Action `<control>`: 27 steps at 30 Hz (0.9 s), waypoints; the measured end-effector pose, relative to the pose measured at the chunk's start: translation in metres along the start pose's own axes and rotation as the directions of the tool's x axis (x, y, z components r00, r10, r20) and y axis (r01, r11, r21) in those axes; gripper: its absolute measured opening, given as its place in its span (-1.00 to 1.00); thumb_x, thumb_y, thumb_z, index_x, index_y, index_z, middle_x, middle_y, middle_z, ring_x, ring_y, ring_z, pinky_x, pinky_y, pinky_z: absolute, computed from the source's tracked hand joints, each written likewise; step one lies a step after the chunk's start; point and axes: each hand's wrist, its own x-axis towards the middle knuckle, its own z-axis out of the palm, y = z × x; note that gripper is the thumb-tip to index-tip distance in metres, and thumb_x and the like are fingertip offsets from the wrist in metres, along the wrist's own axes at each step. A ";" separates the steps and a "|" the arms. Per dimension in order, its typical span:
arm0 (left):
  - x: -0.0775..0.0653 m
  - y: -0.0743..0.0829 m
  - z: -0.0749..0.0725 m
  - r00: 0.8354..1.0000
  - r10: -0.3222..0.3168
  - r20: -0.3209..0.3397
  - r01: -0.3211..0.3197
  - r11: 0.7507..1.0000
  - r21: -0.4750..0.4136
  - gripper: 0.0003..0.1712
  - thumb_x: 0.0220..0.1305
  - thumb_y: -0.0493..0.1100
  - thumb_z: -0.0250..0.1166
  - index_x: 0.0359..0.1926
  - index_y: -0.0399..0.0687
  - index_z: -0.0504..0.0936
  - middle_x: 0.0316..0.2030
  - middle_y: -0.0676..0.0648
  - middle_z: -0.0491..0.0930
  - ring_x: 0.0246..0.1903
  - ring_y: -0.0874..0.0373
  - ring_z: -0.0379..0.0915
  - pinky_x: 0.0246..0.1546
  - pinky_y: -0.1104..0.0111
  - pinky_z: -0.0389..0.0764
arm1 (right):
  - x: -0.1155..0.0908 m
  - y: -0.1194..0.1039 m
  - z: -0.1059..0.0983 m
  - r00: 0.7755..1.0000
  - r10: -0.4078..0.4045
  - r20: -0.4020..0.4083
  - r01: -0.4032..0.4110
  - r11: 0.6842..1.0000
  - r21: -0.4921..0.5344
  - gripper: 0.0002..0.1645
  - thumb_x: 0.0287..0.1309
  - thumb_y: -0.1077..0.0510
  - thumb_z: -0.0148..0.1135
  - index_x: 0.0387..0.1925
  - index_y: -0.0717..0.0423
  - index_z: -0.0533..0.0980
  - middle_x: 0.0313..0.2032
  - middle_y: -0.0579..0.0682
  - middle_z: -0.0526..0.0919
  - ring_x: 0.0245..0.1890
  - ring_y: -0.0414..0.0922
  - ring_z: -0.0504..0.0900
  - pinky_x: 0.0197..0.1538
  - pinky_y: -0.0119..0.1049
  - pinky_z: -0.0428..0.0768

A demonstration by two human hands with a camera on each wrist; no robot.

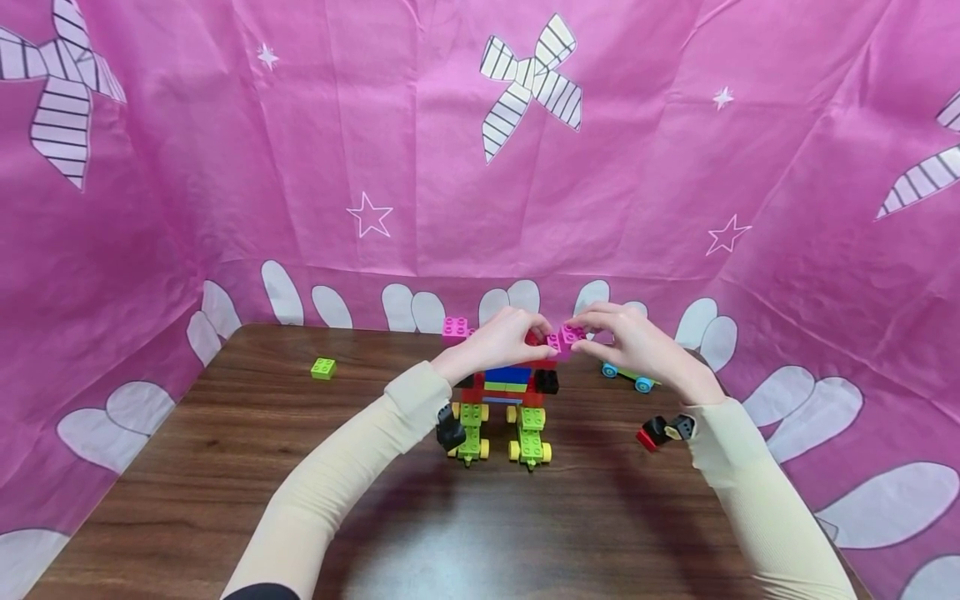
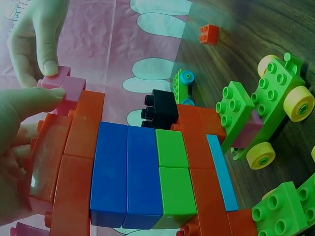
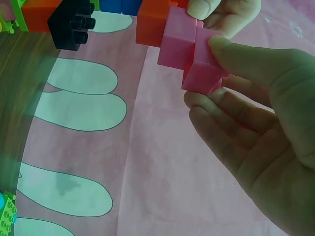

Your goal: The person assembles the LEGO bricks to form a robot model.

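A standing figure of toy building bricks has blue bricks (image 2: 109, 172) and red bricks (image 2: 84, 123) in its body, with green wheeled bases (image 1: 531, 446) for feet. At its right shoulder, an inner pink brick (image 3: 177, 39) sits against a red one, and an outer pink brick (image 3: 204, 64) overlaps it in a step. My right hand (image 1: 637, 346) pinches the outer pink brick between thumb and fingertips. My left hand (image 1: 498, 340) has its thumb on the inner pink brick, with its fingers curled behind, partly hidden by the figure. A black brick (image 2: 164, 109) juts out below that shoulder.
On the wooden table (image 1: 225, 467), a loose green brick (image 1: 323, 368) lies to the left. A small green base with blue wheels (image 1: 628, 377) stands at the back right, and a red brick (image 1: 647, 440) lies under the right wrist. Pink cloth (image 1: 450, 225) surrounds the table.
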 end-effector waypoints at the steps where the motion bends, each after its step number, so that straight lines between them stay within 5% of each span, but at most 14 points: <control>1: 0.000 0.000 0.000 1.000 -0.002 0.001 0.002 1.000 -0.002 -0.60 0.18 0.01 0.30 -0.03 -0.12 0.63 -0.16 -0.04 0.70 -0.15 0.20 0.61 -0.07 0.47 0.59 | 0.000 0.000 0.000 1.000 -0.004 -0.002 0.004 1.000 0.003 -0.60 0.07 0.01 0.32 -0.05 0.08 0.59 -0.20 -0.10 0.64 -0.37 -0.32 0.58 -0.31 -0.38 0.64; 27: 0.001 0.000 0.000 1.000 -0.010 0.005 0.010 1.000 -0.008 -0.61 0.17 0.00 0.31 -0.03 -0.10 0.63 -0.16 -0.03 0.70 -0.16 0.21 0.62 -0.09 0.47 0.60 | -0.004 0.007 0.003 1.000 0.031 -0.002 -0.031 0.999 0.030 -0.57 0.01 -0.01 0.36 -0.07 0.04 0.57 -0.21 -0.08 0.64 -0.26 -0.18 0.64 -0.22 -0.34 0.65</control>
